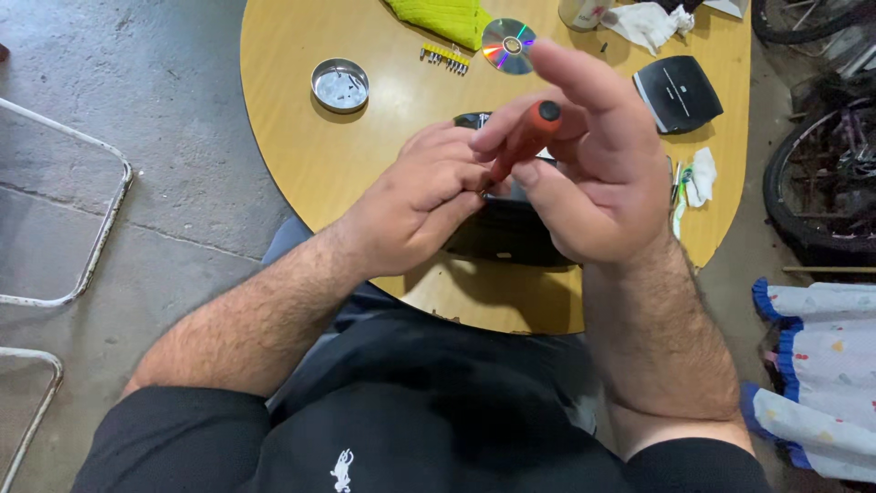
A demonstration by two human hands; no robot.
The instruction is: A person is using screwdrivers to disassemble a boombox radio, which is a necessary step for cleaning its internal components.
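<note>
My right hand (pixel 598 169) grips an orange-handled screwdriver (pixel 522 143) with a black end cap, tilted down toward the left. My left hand (pixel 422 203) curls around the screwdriver's tip, fingers closed against it; the tip itself is hidden. Both hands hover over a black device (pixel 505 236) lying on the round wooden table (pixel 301 155), which my hands mostly cover.
On the table lie a round metal tin (pixel 339 85), a strip of screwdriver bits (pixel 445 57), a shiny disc (pixel 507 46), a green cloth (pixel 444 16), a black cover piece (pixel 677 92) and white tissues (pixel 701 176). Bicycle wheels (pixel 817 183) stand at right; a white metal frame (pixel 91 237) is at left.
</note>
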